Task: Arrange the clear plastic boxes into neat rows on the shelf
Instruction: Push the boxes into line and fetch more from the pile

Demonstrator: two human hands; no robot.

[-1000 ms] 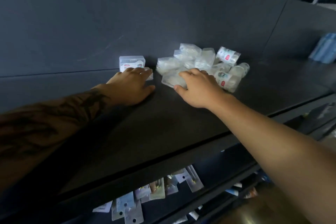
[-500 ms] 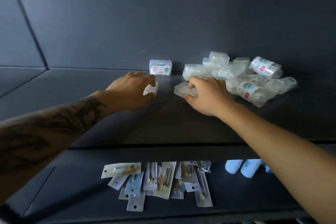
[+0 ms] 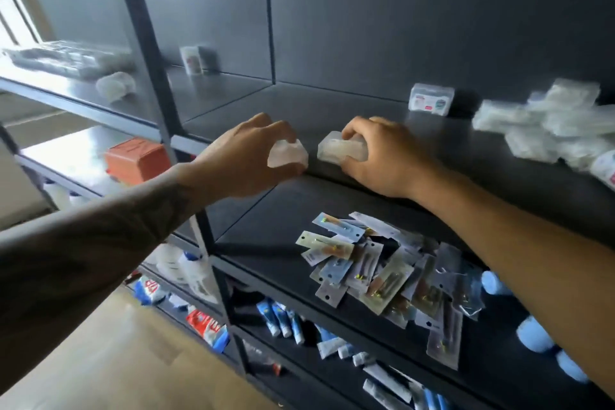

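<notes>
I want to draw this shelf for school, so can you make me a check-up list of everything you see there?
Surface: dark shelf, mostly bare at the left.
Job's things: one small clear box in the left hand; a longer clear box in the right hand; one labelled box standing at the back wall; a loose pile of clear boxes at the right.
Clutter: flat hanging packets heaped on the shelf below; blue tubes lower still.
Grips: both hands hold their boxes near the front edge.
Cables: nothing seen.
Surroundings: orange box on the neighbouring rack.

labels blurred, no text readable
</notes>
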